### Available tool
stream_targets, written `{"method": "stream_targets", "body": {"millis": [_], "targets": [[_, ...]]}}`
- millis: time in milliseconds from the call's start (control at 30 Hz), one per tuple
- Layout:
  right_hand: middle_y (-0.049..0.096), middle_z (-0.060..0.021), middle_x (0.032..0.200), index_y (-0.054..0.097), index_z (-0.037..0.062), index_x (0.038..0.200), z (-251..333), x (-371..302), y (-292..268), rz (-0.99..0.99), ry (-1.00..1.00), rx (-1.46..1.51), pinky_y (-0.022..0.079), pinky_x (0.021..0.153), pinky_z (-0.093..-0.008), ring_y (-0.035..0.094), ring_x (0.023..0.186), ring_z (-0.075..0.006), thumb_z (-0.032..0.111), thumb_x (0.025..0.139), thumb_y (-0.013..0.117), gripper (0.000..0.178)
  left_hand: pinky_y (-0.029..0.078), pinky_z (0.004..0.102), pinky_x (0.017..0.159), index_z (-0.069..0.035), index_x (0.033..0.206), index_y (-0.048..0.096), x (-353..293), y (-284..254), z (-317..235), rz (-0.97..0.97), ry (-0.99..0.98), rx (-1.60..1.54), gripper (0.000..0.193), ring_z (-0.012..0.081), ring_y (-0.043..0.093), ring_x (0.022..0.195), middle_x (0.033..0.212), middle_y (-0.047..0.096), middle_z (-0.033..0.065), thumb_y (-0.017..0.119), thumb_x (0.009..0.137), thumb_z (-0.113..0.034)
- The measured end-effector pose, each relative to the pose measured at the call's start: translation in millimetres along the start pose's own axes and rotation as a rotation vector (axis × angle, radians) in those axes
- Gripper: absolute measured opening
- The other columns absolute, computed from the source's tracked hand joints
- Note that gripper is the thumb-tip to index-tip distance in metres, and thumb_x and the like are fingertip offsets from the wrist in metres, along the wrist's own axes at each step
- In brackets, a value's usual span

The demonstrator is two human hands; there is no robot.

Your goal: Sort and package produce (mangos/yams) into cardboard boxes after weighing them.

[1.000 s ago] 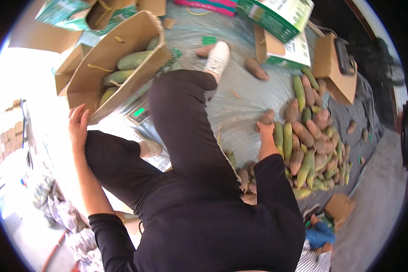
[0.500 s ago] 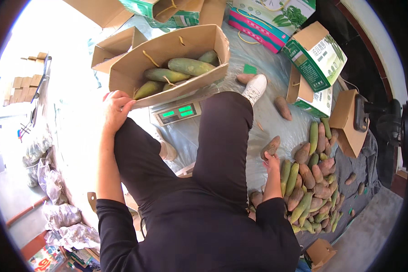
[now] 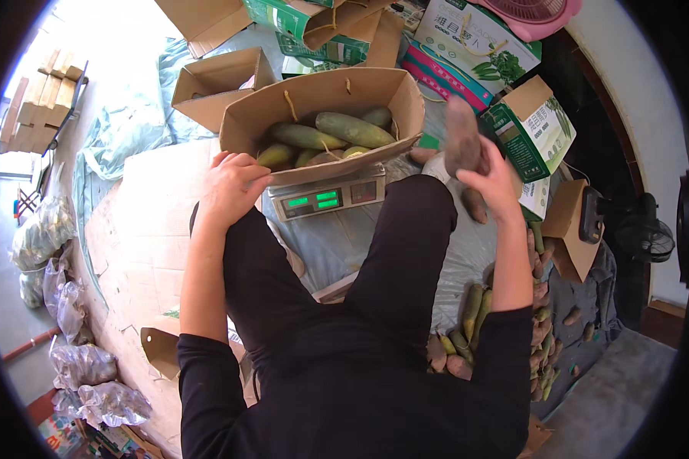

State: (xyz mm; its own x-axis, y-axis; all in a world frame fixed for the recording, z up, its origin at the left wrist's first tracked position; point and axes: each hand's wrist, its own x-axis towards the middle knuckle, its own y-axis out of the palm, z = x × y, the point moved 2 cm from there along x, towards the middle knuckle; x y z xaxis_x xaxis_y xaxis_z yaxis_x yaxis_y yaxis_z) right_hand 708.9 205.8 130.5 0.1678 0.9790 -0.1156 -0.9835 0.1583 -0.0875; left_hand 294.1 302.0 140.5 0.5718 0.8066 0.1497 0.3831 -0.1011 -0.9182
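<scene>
My right hand (image 3: 491,180) is raised beside the carton and grips a thick brown root vegetable (image 3: 461,138), held nearly upright. My left hand (image 3: 237,182) is closed over the near left corner of an open cardboard box (image 3: 321,170); the fingertips are partly hidden. Inside the box lie several long green radishes (image 3: 352,128) and a brownish root. The box rests on a weighing scale (image 3: 325,200) with lit green displays, in front of my knees. To my right, a pile of green and brown roots (image 3: 545,336) is partly covered by my forearm.
Green-and-white cartons (image 3: 532,130) stand at the right, near a small black fan (image 3: 643,237). An open brown box (image 3: 222,80) and other cartons are at the back. Flattened cardboard (image 3: 149,222) lies at the left, beyond it filled plastic bags (image 3: 84,363). A pink basin-like thing (image 3: 534,17) is at the far edge.
My right hand has lifted the brown root from beside the pile and carried it up and forward, close to the box. My left hand stays at the box corner. The view has shifted slightly.
</scene>
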Motion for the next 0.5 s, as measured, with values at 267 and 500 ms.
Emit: {"method": "stream_targets", "body": {"millis": [267,500], "targets": [[0.057,-0.0148,0.119,0.046,0.0015,0.126,30,101,124,0.397,-0.115,-0.360,0.044,0.091,-0.0334,0.057,0.106,-0.0242,0.014,0.064,0.079,0.072,0.039,0.0397,0.093,-0.011,0.086,0.072,-4,-4,5,-0.045,0.006,-0.023,0.017,0.0224,0.059,0.088,0.086,0.063,0.0044,0.067,0.078,-0.025],[0.057,-0.0173,0.121,0.048,0.0042,0.128,6,120,205,0.464,-0.011,-0.654,0.044,0.093,-0.0361,0.055,0.111,-0.0292,0.025,0.062,0.080,0.076,0.040,0.0389,0.090,-0.008,0.086,0.071,-14,-8,12,-0.075,-0.019,-0.036,0.016,0.0234,0.060,0.089,0.086,0.064,0.0053,0.067,0.078,-0.021]]}}
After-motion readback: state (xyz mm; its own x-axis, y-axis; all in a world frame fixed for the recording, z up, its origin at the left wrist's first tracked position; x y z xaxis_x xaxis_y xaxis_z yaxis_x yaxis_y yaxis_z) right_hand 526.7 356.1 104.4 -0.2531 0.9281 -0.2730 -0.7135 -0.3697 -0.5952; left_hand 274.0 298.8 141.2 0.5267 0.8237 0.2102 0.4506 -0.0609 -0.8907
